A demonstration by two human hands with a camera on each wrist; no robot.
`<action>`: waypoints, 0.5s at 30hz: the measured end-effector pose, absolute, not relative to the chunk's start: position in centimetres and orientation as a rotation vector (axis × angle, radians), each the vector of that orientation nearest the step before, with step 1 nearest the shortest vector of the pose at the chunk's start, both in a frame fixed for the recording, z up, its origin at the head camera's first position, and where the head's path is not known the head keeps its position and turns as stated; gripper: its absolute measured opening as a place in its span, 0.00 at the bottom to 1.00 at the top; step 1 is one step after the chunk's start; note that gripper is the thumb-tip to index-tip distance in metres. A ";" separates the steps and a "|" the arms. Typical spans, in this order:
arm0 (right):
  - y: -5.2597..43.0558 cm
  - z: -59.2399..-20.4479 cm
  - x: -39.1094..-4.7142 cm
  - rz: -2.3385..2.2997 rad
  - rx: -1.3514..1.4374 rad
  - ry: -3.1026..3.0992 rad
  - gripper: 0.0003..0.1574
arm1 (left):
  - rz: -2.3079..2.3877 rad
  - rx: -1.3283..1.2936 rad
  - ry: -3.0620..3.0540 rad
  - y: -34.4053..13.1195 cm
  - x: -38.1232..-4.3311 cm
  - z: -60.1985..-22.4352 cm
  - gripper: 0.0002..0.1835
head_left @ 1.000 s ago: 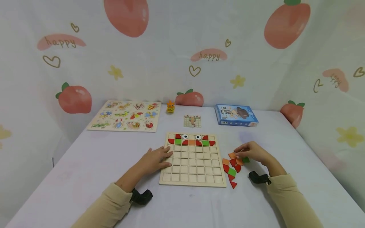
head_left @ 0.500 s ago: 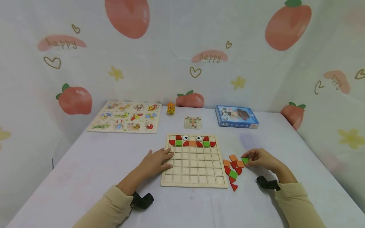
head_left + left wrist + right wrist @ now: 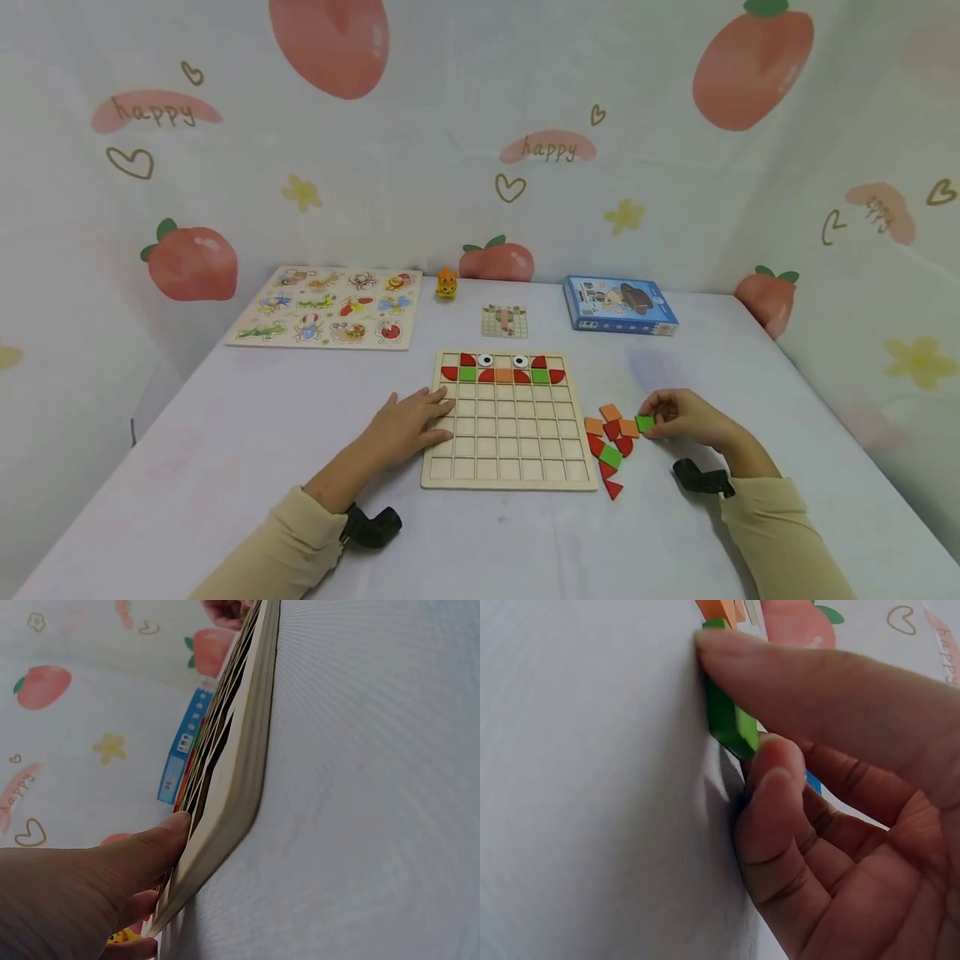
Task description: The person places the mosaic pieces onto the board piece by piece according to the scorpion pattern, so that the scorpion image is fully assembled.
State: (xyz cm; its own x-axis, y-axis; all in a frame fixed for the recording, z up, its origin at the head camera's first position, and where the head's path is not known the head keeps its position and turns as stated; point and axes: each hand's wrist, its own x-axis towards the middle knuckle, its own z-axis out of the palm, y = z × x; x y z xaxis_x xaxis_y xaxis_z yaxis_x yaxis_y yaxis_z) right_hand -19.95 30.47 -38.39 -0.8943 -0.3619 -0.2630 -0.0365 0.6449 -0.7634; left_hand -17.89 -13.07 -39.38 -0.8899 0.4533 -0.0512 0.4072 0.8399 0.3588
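Note:
My right hand is at the right end of the loose pile. Its thumb and fingers pinch a green square tile, which is tipped slightly off the cloth in the right wrist view. My left hand rests on the left edge of a wooden grid board, fingers spread and thumb along the rim. Two eye tiles and several red, green and orange tiles fill parts of the board's two far rows. Loose orange tiles, red tiles and another green tile lie right of the board.
Behind the board lies a small pattern card. An insect puzzle board lies at the back left, beside a small orange toy figure. A blue box is at the back right, before the printed cloth wall.
My right hand has moved right and nearer, from above the orange tiles to the green tile, and taken hold of it. That tile has turned slightly. The left hand stays on the board.

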 end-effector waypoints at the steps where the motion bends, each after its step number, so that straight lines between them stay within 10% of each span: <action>1: 30.5 -38.4 -20.0 -1.133 -0.312 2.472 0.24 | 0.521 0.678 2.885 -13.1 -17.9 -39.4 0.30; 15: 30.8 -38.7 -20.2 -1.093 -0.297 2.530 0.24 | 0.499 0.676 2.893 -13.1 -18.0 -39.6 0.30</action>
State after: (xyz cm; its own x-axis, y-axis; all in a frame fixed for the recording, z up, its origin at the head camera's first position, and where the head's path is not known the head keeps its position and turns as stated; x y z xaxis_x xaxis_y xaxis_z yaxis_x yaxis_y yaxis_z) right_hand -20.17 30.78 -38.68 -0.9103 -0.3314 -0.2481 -0.0467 0.6775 -0.7340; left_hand -18.04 -13.06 -39.62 -0.8914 0.4504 -0.0499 0.4077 0.8451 0.3460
